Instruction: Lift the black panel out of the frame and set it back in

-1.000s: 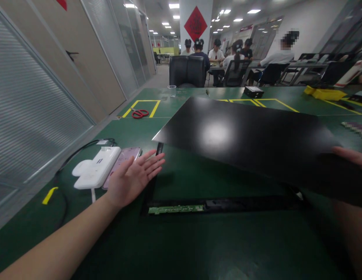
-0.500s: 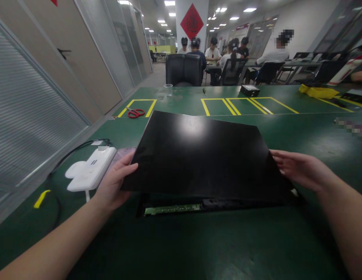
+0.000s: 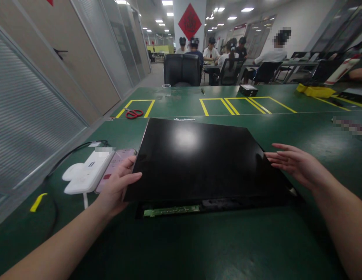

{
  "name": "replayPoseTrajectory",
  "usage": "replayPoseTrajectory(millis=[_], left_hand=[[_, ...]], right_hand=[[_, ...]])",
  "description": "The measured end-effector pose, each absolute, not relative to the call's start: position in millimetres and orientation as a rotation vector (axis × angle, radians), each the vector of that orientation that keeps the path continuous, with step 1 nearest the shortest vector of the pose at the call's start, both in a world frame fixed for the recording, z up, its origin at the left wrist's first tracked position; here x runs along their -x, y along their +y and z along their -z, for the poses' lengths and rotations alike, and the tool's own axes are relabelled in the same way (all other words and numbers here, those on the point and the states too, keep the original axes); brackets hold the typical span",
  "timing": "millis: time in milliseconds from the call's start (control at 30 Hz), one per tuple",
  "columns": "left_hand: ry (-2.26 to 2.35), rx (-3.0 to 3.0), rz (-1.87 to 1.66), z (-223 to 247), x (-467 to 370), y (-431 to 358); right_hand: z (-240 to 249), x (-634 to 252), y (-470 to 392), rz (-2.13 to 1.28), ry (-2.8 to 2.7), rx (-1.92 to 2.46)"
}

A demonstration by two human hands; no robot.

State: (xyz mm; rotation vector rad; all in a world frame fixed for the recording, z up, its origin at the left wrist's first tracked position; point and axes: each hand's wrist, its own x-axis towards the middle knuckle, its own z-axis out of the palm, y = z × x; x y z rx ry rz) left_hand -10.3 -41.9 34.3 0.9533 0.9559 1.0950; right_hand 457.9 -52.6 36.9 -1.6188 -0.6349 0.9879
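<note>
A glossy black display panel (image 3: 195,163) lies tilted over a black frame (image 3: 245,206) on the table, its left side raised. My left hand (image 3: 118,184) grips the panel's left edge, thumb on top and fingers beneath. At the panel's right edge is my right hand (image 3: 299,163), its fingers stretched out and apart, the tips at or just beside the edge; whether they touch I cannot tell. A narrow green circuit board (image 3: 172,210) shows along the frame's near side. Most of the frame is hidden under the panel.
Left of the panel lie a pink phone (image 3: 119,157), a white power strip (image 3: 92,171) and a black cable (image 3: 57,206). Red-handled scissors (image 3: 134,113), a clear cup (image 3: 166,90), a black box (image 3: 248,90) and yellow tape outlines (image 3: 239,99) are farther back. Several people sit beyond.
The panel has come down closer to the frame, its far edge dropping nearer me. My right hand's fingers have spread and loosened from its edge; my left hand still grips it.
</note>
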Motion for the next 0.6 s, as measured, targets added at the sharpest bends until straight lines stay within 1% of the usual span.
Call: replayPoseTrajectory(millis=[167, 600], left_hand=[[0.959, -0.983, -1.065, -27.5, 12.7, -42.4], [0.981, -0.976, -1.019, -26.4, 7.2, -43.7]], right_hand=[[-32.9, -460.3, -51.1, -0.965, -0.688, 1.722], [-33.0, -455.2, -49.6, -0.945, -0.65, 1.712]])
